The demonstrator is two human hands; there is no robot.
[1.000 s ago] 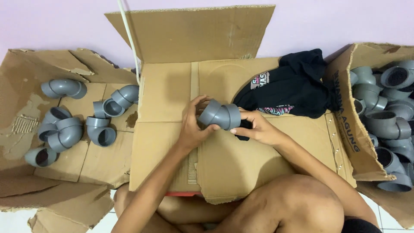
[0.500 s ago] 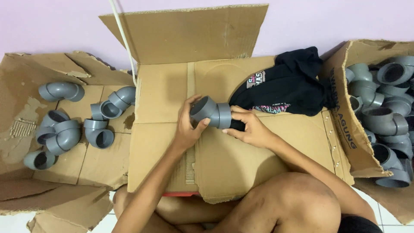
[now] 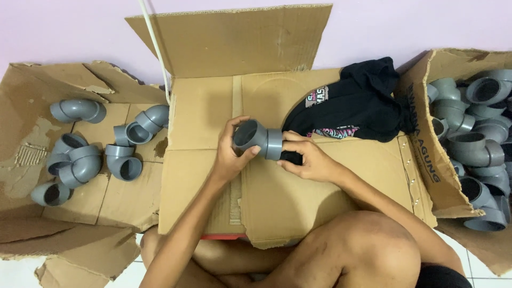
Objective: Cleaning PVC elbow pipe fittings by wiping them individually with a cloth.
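Big flattened cardboard box [image 3: 298,197] lies across the person's lap as a work surface, w/ a torn cardboard sheet [image 3: 32,133] to the left and an open carton [image 3: 426,160] to the right. Black cloth [image 3: 357,106] is bunched on the box top, just behind the hands. Step in hand looks like checking or fitting one grey pipe elbow [image 3: 258,140], held just above the box centre. Left hand [image 3: 229,157] is curled round its open socket end, thumb under; right hand [image 3: 309,160] is closed on the other end, fingers wrapped. Next move prob. needs a firm twist or push, both grips kept. Count: approx. 8 elbows on the left sheet [image 3: 77,109]; right carton's pile [image 3: 472,149] approx. 10 visible, more hidden, can't tell exactly.
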